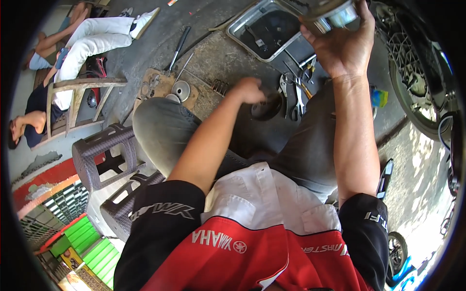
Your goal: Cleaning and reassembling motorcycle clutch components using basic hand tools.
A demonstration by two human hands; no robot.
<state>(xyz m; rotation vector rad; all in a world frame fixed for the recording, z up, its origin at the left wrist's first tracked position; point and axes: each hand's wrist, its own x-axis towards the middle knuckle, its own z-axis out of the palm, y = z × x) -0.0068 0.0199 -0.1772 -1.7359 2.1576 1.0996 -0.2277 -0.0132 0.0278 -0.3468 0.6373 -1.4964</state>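
Note:
Raised at the top right, my right hand (pixel 347 51) is closed around a shiny round metal part (pixel 332 14), a short drum shape cut off by the picture's upper edge. Lower down between my knees, my left hand (pixel 250 90) has its fingers curled together, slightly blurred, at the rim of a dark round bowl-like part (pixel 266 110). Whatever those fingertips hold is too small or hidden to make out. Locking pliers (pixel 283 86) and a second pair of pliers (pixel 298 97) lie on the floor just right of the bowl.
Beyond my hands stands a metal tray (pixel 264 56) of dark liquid with a brush (pixel 256 39) inside. A coil spring (pixel 219 86), a metal pulley disc (pixel 181 90) and a black-handled hammer (pixel 179 47) lie left. A motorcycle wheel (pixel 412 82) is at right; another person sits at far left.

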